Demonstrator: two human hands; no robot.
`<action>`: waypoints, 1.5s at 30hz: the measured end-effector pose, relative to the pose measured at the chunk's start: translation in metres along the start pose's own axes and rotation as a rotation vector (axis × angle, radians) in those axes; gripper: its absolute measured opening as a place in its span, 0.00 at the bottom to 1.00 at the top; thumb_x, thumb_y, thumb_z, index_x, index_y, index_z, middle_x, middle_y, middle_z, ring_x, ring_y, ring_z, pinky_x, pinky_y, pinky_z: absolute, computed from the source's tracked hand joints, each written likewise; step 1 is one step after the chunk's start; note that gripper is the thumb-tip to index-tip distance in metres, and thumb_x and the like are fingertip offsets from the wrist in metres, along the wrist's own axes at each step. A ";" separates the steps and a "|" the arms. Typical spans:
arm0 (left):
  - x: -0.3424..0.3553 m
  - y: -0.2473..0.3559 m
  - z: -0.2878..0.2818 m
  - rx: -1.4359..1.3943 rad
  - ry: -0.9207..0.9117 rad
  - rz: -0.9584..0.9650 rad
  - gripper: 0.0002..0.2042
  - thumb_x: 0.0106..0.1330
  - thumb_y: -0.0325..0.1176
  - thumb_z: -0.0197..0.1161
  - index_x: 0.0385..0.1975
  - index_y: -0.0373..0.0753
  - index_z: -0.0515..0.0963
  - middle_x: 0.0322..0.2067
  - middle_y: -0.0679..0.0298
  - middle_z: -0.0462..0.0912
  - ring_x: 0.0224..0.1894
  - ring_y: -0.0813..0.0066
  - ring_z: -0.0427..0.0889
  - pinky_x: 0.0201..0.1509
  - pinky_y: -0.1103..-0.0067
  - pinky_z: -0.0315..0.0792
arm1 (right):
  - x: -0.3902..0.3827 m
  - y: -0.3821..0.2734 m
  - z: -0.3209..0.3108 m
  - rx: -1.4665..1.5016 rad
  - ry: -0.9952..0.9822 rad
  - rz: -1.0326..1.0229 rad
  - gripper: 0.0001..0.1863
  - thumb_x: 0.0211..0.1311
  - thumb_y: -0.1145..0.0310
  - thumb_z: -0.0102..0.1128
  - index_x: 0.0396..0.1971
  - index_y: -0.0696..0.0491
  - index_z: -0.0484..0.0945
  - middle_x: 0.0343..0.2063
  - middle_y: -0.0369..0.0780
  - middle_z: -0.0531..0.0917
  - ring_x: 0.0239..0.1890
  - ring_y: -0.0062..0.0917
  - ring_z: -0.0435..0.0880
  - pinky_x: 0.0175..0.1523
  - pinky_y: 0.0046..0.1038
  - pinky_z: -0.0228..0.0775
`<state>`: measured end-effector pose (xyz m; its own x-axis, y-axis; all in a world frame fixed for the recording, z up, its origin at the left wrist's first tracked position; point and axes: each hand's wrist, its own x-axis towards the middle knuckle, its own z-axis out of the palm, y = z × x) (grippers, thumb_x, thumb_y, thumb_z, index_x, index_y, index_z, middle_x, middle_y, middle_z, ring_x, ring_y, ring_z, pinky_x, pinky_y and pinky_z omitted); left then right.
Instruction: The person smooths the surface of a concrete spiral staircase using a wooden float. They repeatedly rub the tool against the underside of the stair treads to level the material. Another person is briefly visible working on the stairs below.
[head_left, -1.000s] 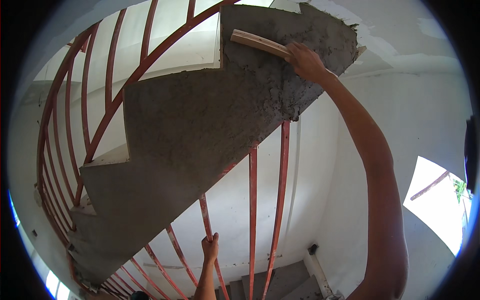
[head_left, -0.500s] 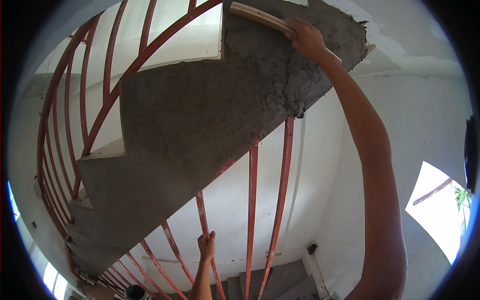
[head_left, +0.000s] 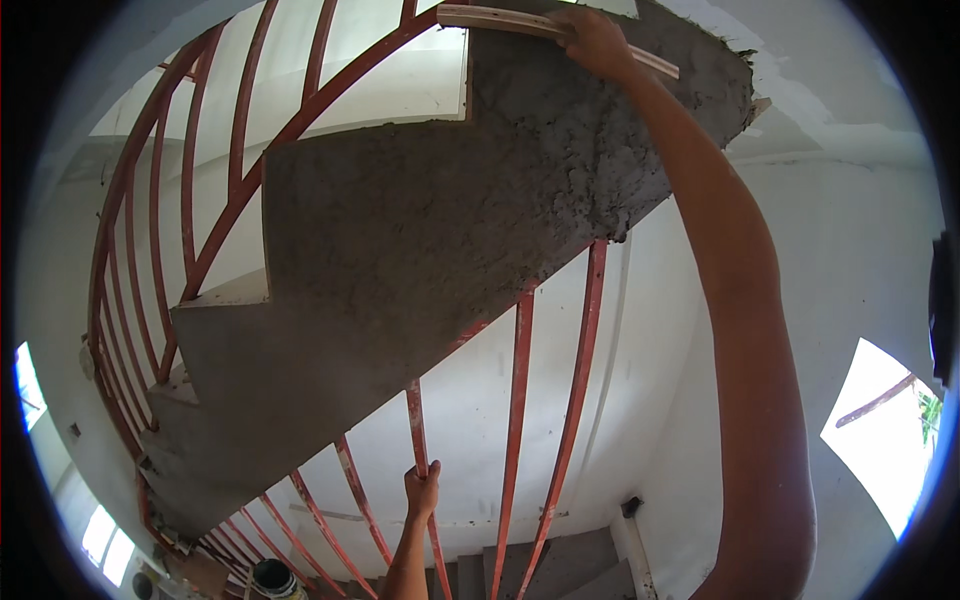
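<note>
My right hand (head_left: 595, 45) grips a long pale wooden batten (head_left: 490, 18) near the top of the stepped side (head_left: 370, 240) of a curved stair, which is coated in grey mortar, rough and lumpy toward the upper right. The batten lies roughly level across the upper section, its right end showing beyond my fingers. Low in the middle, my left hand (head_left: 422, 488) is closed round one of the vertical red bars (head_left: 414, 425) beneath the stair's lower edge.
A red curved railing (head_left: 230, 210) climbs the left side. Grey steps (head_left: 560, 565) lie below, beside white walls (head_left: 750, 240). A dark bucket (head_left: 275, 578) shows at bottom centre-left, bright openings (head_left: 875, 430) at either side, patched ceiling (head_left: 820, 70) at top right.
My right hand and the batten have risen along the mortared face, and the batten has turned closer to level. My left hand stays on its bar.
</note>
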<state>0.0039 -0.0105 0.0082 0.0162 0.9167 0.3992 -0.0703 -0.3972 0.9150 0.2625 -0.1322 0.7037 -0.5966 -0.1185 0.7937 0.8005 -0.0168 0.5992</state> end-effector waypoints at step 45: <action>0.000 0.000 -0.005 -0.090 0.030 0.047 0.17 0.62 0.35 0.58 0.12 0.40 0.64 0.09 0.74 0.60 0.11 0.85 0.57 0.14 0.81 0.51 | -0.186 0.000 -0.068 -0.235 -0.082 0.625 0.34 0.58 0.65 0.52 0.63 0.50 0.50 0.44 0.49 0.77 0.37 0.49 0.78 0.39 0.44 0.71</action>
<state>-0.0014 -0.0101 0.0082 -0.0194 0.8985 0.4386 -0.1596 -0.4359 0.8858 0.3776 -0.1778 0.5494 -0.0116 -0.1006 0.9949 0.9826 -0.1858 -0.0074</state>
